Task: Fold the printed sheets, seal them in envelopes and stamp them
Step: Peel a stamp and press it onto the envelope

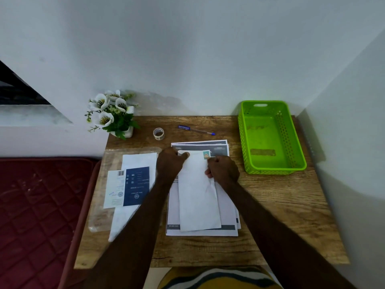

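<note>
Long white paper envelope point(198, 192) stamped with a small teal stamp point(206, 154) — gripped by left hand point(169, 162) and right hand point(224, 171), both curled; stacked printed sheets point(226, 207) beneath unfolded — green perforated plastic basket point(270, 163) unfilled.

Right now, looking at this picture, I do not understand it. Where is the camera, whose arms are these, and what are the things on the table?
There is no machine here. The camera sits on a person's head and looks down, so the two bare arms are that person's own. The left hand pinches the far end of a white envelope, which has a stamp at its corner. The right hand holds its right edge. The envelope lies on printed sheets on a wooden table. Further back are a tape roll, a pen, flowers and an empty green basket. At left lies a packet of envelopes.
</note>
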{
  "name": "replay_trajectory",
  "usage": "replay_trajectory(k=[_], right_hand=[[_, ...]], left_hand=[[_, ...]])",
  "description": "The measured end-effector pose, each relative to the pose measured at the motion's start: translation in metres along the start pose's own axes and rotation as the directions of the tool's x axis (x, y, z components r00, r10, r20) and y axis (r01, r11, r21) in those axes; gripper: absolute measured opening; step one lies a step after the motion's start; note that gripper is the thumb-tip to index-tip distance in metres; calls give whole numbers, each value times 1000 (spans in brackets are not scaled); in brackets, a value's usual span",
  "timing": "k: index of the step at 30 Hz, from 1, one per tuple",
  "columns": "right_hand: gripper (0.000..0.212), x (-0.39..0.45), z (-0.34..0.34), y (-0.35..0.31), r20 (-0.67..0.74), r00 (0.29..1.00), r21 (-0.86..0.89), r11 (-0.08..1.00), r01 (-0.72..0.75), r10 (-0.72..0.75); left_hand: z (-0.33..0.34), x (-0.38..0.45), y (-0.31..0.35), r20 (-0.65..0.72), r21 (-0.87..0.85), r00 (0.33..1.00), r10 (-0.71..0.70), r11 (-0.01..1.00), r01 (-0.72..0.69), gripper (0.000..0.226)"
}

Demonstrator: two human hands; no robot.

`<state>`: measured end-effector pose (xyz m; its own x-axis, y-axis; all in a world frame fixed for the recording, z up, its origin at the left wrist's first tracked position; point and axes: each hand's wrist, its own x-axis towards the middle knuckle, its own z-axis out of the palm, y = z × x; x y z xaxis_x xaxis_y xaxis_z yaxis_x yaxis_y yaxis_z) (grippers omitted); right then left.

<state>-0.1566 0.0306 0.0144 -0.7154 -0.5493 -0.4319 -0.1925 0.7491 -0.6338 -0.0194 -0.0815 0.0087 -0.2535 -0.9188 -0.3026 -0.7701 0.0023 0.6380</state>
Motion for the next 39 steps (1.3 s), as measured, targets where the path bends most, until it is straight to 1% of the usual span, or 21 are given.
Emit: replay_trajectory(k=[4, 8, 9, 10, 12, 13, 14, 16, 18, 19, 21, 24, 27, 30, 32, 34, 36, 39], right_hand=[[38, 1, 1, -1, -11, 1000, 27, 1000, 15, -15], [38, 6, 0, 0, 52, 997, 147, 988, -56, 49], [39, 6, -1, 1, 29, 999, 175, 983, -51, 46], [40, 6, -2, 1, -35, 999, 164, 986, -17, 23], [39, 6, -5, 2, -208, 977, 67, 995, 72, -57], [40, 6, -6, 1, -265, 959, 51, 992, 115, -98], [43, 7, -6, -2, -270, 955, 75, 986, 150, -125], [43, 10, -7, -7, -188, 966, 211, 953, 216, -177], [43, 13, -5, -9, -83, 968, 379, 891, 250, -236], [47, 13, -5, -11, -51, 971, 455, 860, 233, -235], [46, 12, -4, -13, -35, 977, 538, 820, 196, -211], [40, 12, 0, -15, -51, 985, 565, 809, 163, -163], [39, 11, 1, -14, -58, 987, 586, 795, 157, -152], [31, 9, -4, -11, 14, 989, 659, 746, 99, -144], [26, 6, -7, -12, 67, 989, 701, 712, 48, -132], [23, 7, -6, -13, 58, 993, 727, 686, 26, -99], [19, 11, -5, -16, 51, 998, 735, 678, -4, -49], [17, 15, -5, -19, 84, 996, 716, 696, -46, -20]], left_hand=[[-2, -12, 2, -31, -75, 999, 35, 996, -37, 30], [-5, -20, 3, -28, -229, 996, 83, 969, -87, 23], [-5, -20, 2, -24, -269, 994, 102, 957, -105, 22], [-6, -21, 0, -20, -309, 993, 115, 944, -115, 20], [-8, -23, -1, -4, -401, 994, 108, 911, -101, 17], [-10, -24, -1, 7, -435, 995, 99, 896, -86, 15], [-12, -25, 0, 20, -461, 995, 96, 884, -76, 14], [-15, -28, 1, 47, -498, 994, 98, 865, -62, 12], [-18, -29, 2, 69, -536, 994, 88, 844, -38, 13], [-19, -28, 3, 79, -551, 994, 79, 834, -22, 15], [-20, -26, 3, 86, -552, 995, 49, 834, 7, 23], [-20, -23, 6, 76, -532, 997, 9, 846, 33, 39], [-19, -23, 8, 67, -538, 998, 6, 843, 31, 42], [-19, -23, 10, 50, -554, 999, -3, 832, 30, 36], [-20, -23, 11, 47, -574, 999, -7, 818, 33, 28], [-19, -23, 12, 55, -594, 998, -9, 804, 40, 21], [-18, -23, 12, 66, -607, 998, -5, 793, 45, 16], [-18, -24, 13, 72, -613, 997, 2, 789, 43, 16]])
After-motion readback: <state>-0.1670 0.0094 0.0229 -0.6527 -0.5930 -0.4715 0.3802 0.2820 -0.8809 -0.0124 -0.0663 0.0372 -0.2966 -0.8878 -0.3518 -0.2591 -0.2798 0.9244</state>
